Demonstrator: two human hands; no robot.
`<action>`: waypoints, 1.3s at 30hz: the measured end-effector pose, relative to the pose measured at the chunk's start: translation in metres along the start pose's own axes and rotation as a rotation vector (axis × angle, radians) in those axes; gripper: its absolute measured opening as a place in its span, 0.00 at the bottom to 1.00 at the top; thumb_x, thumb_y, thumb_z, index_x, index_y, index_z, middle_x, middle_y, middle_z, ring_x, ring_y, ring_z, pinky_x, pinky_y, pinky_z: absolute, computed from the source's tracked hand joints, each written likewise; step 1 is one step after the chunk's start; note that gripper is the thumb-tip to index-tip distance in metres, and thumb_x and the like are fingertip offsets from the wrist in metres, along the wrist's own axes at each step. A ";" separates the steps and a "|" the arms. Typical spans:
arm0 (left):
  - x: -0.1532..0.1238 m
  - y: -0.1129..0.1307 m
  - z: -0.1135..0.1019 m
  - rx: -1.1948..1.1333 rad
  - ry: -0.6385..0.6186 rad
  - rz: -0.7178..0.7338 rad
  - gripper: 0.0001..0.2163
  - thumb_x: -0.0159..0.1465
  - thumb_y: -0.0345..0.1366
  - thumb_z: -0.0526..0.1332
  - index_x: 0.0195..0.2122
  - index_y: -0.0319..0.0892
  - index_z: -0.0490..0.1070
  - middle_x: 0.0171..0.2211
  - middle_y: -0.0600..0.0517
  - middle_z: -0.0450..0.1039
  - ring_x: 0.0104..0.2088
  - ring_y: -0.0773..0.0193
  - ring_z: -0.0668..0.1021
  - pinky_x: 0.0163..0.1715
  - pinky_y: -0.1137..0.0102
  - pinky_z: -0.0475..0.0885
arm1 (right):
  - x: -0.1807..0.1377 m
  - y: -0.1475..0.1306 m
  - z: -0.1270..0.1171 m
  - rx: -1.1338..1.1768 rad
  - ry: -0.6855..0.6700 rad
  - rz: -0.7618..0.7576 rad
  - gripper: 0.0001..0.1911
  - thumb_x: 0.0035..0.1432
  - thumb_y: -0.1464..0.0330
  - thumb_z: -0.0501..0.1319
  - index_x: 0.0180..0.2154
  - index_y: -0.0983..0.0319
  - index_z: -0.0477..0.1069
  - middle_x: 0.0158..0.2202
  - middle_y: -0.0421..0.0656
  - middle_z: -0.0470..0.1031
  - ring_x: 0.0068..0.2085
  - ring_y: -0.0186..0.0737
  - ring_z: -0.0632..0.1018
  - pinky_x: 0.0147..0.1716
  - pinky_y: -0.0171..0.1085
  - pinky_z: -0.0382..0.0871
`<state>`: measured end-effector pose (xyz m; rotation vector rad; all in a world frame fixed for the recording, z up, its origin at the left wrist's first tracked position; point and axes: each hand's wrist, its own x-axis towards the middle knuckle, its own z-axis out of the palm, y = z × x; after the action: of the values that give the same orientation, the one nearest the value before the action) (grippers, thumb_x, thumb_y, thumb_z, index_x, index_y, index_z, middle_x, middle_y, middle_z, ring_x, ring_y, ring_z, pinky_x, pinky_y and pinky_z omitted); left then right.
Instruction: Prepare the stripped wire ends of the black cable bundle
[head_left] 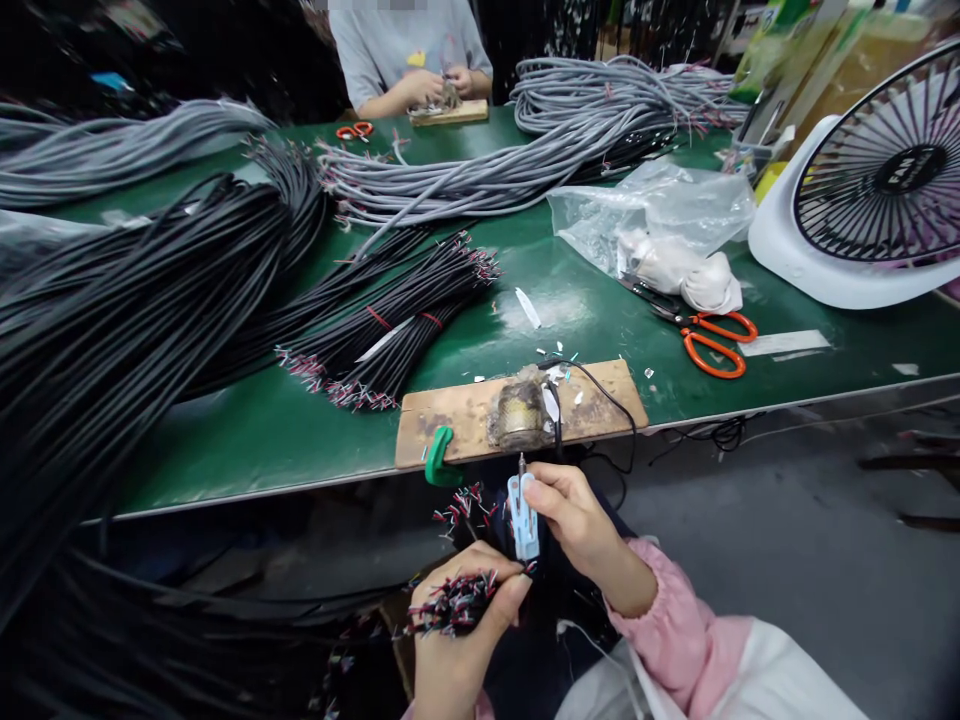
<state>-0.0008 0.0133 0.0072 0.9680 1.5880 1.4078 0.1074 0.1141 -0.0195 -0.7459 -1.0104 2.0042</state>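
Note:
My left hand [469, 635] is closed around a bunch of thin black cables [457, 600] with red, white and black wire ends. Its thumb and forefinger pinch one cable end out in front. In my right hand [574, 515] is a light-blue plastic clip [523, 520], shaped like a clothes peg, with a metal tip pointing up toward the table edge. The clip's lower end is close to the pinched cable end; whether they touch I cannot tell. Just beyond the tip, a wooden board [450, 415] carries a crusted round metal piece [520, 415].
A green clamp [441, 458] grips the board's front edge. Black cable bundles [150, 280] fill the left; grey cables [465, 180] lie behind. Orange-handled scissors [712, 345], a plastic bag [652, 215] and a white fan [795, 230] are right. A co-worker [412, 60] sits opposite.

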 end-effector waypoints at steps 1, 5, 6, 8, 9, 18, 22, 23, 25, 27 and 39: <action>0.000 0.000 0.000 0.003 0.004 -0.002 0.10 0.58 0.36 0.71 0.21 0.43 0.76 0.19 0.56 0.71 0.20 0.67 0.72 0.23 0.73 0.68 | 0.000 0.000 0.000 0.002 0.001 0.006 0.26 0.55 0.46 0.68 0.26 0.63 0.73 0.22 0.37 0.67 0.24 0.32 0.65 0.23 0.31 0.59; 0.001 0.002 0.001 0.028 0.019 0.000 0.10 0.58 0.36 0.71 0.21 0.43 0.76 0.19 0.56 0.71 0.19 0.66 0.72 0.21 0.73 0.68 | 0.001 -0.003 0.000 0.007 0.008 0.014 0.28 0.54 0.44 0.68 0.27 0.64 0.73 0.22 0.38 0.68 0.24 0.32 0.65 0.23 0.31 0.60; 0.002 0.002 0.000 0.038 0.020 0.005 0.10 0.58 0.36 0.71 0.21 0.43 0.77 0.19 0.56 0.71 0.19 0.66 0.72 0.21 0.73 0.68 | 0.001 -0.004 -0.001 -0.003 0.006 0.018 0.28 0.53 0.44 0.68 0.26 0.64 0.73 0.22 0.38 0.68 0.24 0.31 0.66 0.24 0.31 0.61; 0.004 0.003 -0.001 0.060 0.025 0.019 0.09 0.58 0.35 0.71 0.22 0.44 0.77 0.19 0.56 0.72 0.19 0.66 0.72 0.21 0.73 0.68 | -0.003 -0.006 -0.004 -0.054 -0.014 0.043 0.30 0.52 0.43 0.68 0.25 0.64 0.72 0.21 0.37 0.68 0.23 0.31 0.65 0.24 0.31 0.61; 0.005 0.004 -0.001 0.072 0.025 0.030 0.09 0.58 0.35 0.71 0.22 0.44 0.78 0.19 0.56 0.72 0.19 0.66 0.73 0.21 0.73 0.68 | -0.007 -0.007 -0.005 -0.089 -0.032 0.062 0.30 0.50 0.43 0.69 0.23 0.64 0.71 0.20 0.37 0.68 0.22 0.30 0.65 0.23 0.31 0.60; 0.006 0.008 -0.003 0.137 0.010 0.104 0.08 0.58 0.35 0.72 0.23 0.44 0.79 0.20 0.55 0.74 0.20 0.65 0.75 0.22 0.73 0.70 | -0.038 0.001 -0.005 -0.126 -0.133 0.067 0.31 0.50 0.45 0.72 0.18 0.63 0.66 0.20 0.38 0.66 0.23 0.30 0.64 0.22 0.32 0.57; 0.004 0.009 -0.001 0.122 0.021 0.099 0.09 0.58 0.35 0.72 0.22 0.44 0.78 0.19 0.56 0.73 0.20 0.66 0.74 0.22 0.73 0.70 | -0.038 0.003 -0.004 -0.121 -0.109 0.055 0.29 0.48 0.48 0.74 0.18 0.63 0.67 0.20 0.38 0.67 0.23 0.31 0.65 0.23 0.32 0.58; 0.003 0.009 -0.001 0.120 0.026 0.100 0.09 0.58 0.35 0.72 0.22 0.44 0.78 0.20 0.56 0.73 0.20 0.66 0.74 0.22 0.73 0.70 | -0.038 0.003 -0.004 -0.128 -0.102 0.051 0.29 0.48 0.48 0.74 0.18 0.63 0.67 0.20 0.38 0.67 0.23 0.31 0.65 0.23 0.32 0.58; 0.003 0.008 -0.001 0.120 0.033 0.102 0.09 0.58 0.34 0.72 0.22 0.44 0.78 0.20 0.56 0.73 0.20 0.66 0.74 0.22 0.73 0.70 | -0.039 0.003 -0.004 -0.143 -0.087 0.047 0.29 0.48 0.48 0.74 0.18 0.63 0.68 0.20 0.38 0.67 0.23 0.31 0.65 0.23 0.32 0.58; 0.002 0.007 0.000 0.121 0.033 0.102 0.09 0.58 0.34 0.72 0.22 0.44 0.77 0.19 0.56 0.73 0.20 0.66 0.74 0.22 0.73 0.70 | -0.041 0.004 -0.005 -0.155 -0.074 0.050 0.29 0.48 0.48 0.74 0.18 0.64 0.68 0.20 0.38 0.66 0.23 0.31 0.65 0.23 0.32 0.57; -0.021 -0.018 -0.009 0.144 -0.035 0.106 0.06 0.58 0.30 0.71 0.24 0.43 0.78 0.20 0.57 0.75 0.18 0.69 0.76 0.20 0.77 0.70 | -0.065 0.014 -0.011 -0.412 -0.052 -0.102 0.14 0.58 0.62 0.68 0.26 0.65 0.75 0.25 0.39 0.70 0.24 0.31 0.68 0.24 0.31 0.60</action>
<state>-0.0014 -0.0106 -0.0090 1.1707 1.6514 1.3539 0.1462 0.0597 -0.0268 -0.8395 -1.4874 1.7545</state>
